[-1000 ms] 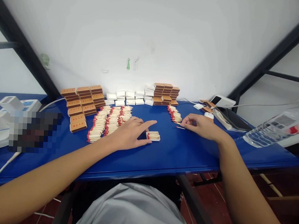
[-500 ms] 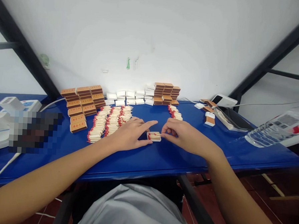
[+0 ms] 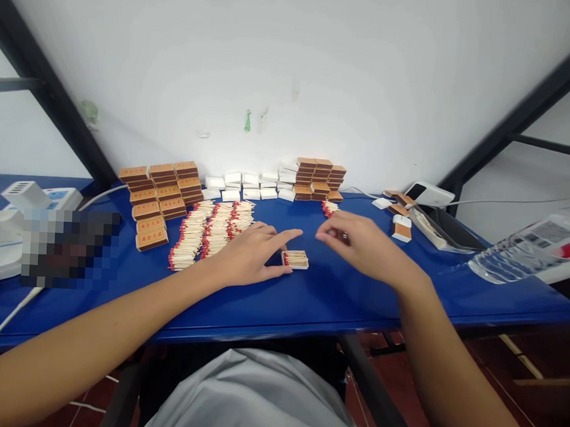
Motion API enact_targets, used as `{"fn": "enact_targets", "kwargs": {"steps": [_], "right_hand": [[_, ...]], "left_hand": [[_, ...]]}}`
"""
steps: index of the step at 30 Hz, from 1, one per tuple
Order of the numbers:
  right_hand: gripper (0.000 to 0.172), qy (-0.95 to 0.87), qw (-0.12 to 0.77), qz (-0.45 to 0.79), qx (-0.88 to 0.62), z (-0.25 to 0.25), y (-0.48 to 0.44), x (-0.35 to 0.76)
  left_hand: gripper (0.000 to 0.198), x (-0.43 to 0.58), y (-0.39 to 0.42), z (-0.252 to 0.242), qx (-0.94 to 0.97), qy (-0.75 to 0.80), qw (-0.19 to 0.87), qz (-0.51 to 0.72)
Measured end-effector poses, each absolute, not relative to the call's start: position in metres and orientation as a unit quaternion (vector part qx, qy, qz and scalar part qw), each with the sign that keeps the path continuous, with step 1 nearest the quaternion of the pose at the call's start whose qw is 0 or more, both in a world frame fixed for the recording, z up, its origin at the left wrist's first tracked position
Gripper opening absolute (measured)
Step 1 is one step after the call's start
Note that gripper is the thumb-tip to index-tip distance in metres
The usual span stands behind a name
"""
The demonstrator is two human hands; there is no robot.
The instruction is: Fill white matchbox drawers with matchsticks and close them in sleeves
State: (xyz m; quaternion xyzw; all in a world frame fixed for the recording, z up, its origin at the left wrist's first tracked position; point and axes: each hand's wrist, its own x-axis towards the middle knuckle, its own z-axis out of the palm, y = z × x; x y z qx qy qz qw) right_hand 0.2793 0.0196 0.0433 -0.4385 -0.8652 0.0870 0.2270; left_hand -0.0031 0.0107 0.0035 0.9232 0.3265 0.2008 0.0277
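Observation:
A small white matchbox tray lies on the blue table with several red-tipped matches inside. My left hand steadies the tray's left end, its thumb at the near corner and a finger at the far one, while the index finger stretches out above. Off the tray's right end, slightly above the table, is my right hand with fingers curled in; whatever they hold, if anything, is hidden. Just beyond it lies a small pile of matches, partly covered by the hand. Rows of matches spread out left of my left hand.
Stacked brown matchboxes stand at the left, and another stack at the back beside white trays. Loose boxes, a black pouch and clear plastic packaging lie right. A power strip sits far left.
My right hand has moved off the tray's right end, up and slightly right, and now covers more of the small match pile. My left hand stays at the tray.

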Motion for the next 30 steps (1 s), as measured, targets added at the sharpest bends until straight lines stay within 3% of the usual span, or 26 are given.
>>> {"fn": "enact_targets", "kwargs": {"steps": [4,10,30], "right_hand": [[0.032,-0.830,0.223,0.062,-0.508,0.035,0.039,0.324],[0.035,-0.819,0.173,0.131,-0.532,0.011,0.055,0.354],[0.031,-0.823,0.218,0.092,-0.517,-0.001,0.067,0.348]], "left_hand": [[0.068,-0.004,0.011,0.003,0.922,0.328,0.039,0.204],[0.068,-0.003,0.011,0.004,0.920,0.333,0.040,0.201],[0.066,-0.004,0.011,0.003,0.921,0.324,0.037,0.211]]}}
